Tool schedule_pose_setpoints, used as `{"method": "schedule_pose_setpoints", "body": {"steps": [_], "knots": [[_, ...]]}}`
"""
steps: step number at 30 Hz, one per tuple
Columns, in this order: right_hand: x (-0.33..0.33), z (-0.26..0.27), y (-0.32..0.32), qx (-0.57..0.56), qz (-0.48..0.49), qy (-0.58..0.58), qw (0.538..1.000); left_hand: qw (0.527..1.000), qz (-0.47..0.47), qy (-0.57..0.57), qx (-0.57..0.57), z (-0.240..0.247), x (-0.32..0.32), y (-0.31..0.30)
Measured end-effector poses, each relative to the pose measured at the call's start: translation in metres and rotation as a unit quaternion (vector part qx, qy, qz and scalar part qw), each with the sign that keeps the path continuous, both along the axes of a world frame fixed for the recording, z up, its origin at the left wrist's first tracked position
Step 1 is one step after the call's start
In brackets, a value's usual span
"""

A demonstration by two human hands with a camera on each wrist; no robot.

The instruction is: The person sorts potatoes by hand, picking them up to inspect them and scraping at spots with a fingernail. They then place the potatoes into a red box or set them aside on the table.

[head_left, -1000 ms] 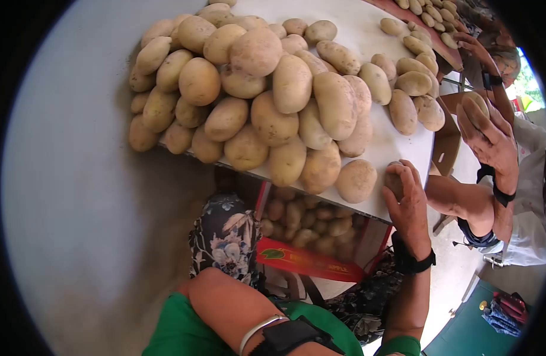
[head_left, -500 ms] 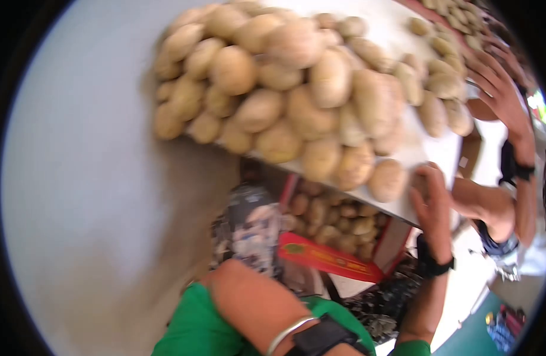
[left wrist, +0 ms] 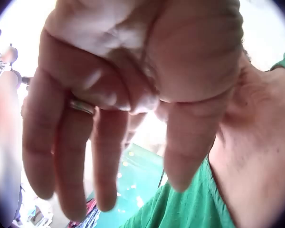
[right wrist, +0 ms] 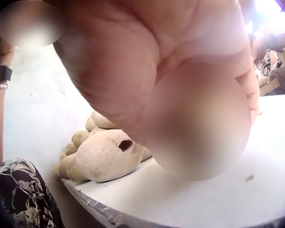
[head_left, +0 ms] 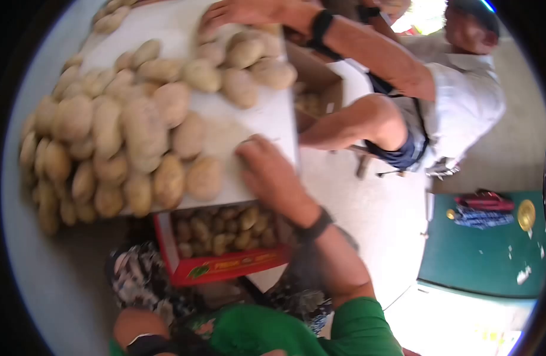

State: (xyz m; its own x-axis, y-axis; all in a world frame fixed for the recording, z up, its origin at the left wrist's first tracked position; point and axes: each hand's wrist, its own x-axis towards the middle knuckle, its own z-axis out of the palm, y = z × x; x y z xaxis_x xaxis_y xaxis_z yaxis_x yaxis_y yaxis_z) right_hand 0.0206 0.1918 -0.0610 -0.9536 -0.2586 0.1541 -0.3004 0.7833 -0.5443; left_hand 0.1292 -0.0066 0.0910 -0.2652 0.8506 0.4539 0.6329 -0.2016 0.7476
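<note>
My right hand [head_left: 273, 175] is near the table's front corner, its fingers curled over a potato that is mostly hidden beneath them. In the right wrist view a blurred round patch covers what lies under the palm. To its left sits a potato [right wrist: 109, 156] with a dark hole, at the edge of a large heap of potatoes [head_left: 107, 124]. My left hand [left wrist: 128, 90] wears a ring and hangs with loose, nearly straight fingers, holding nothing; in the head view it is largely out of sight at the bottom.
A red carton [head_left: 228, 264] full of potatoes stands below the table edge. Across the white table [head_left: 225, 127], another person's hand [head_left: 225, 13] reaches over a smaller potato group [head_left: 243, 59]. A brown box [head_left: 323, 89] sits beyond the table's right edge, beside that person's knee.
The head view has swung right, so the heap and carton appear further left. The other person's hand has moved from beside the table to over the smaller potato group. My right hand stays near the corner.
</note>
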Motion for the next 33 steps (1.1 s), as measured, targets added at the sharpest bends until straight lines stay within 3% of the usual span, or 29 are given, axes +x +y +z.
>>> {"method": "schedule_pose_setpoints", "body": {"steps": [1, 4, 10, 24, 31, 33], "knots": [[0.000, -0.008, 0.002, -0.012, 0.019, 0.008, 1.000, 0.999, 0.030, -0.019, -0.037, 0.004, -0.001, -0.002], [0.000, 0.003, -0.007, -0.023, 0.028, -0.029, 0.999, 0.990, -0.119, 0.054, -0.048, 0.008, -0.008, -0.005], [-0.001, 0.005, -0.009, 0.013, 0.033, -0.005, 0.999, 0.993, -0.029, 0.023, -0.115, 0.002, 0.000, -0.025], [-0.001, 0.008, -0.014, 0.009, -0.004, -0.042, 0.999, 0.976, 0.074, -0.010, -0.206, -0.004, 0.012, -0.043], [-0.004, -0.005, -0.002, -0.021, 0.029, -0.032, 0.999, 0.953, 0.127, -0.022, -0.273, 0.001, 0.018, -0.058], [-0.006, -0.013, 0.007, -0.045, 0.028, -0.076, 0.996, 0.936, 0.153, -0.029, -0.315, 0.005, 0.024, -0.070]]}}
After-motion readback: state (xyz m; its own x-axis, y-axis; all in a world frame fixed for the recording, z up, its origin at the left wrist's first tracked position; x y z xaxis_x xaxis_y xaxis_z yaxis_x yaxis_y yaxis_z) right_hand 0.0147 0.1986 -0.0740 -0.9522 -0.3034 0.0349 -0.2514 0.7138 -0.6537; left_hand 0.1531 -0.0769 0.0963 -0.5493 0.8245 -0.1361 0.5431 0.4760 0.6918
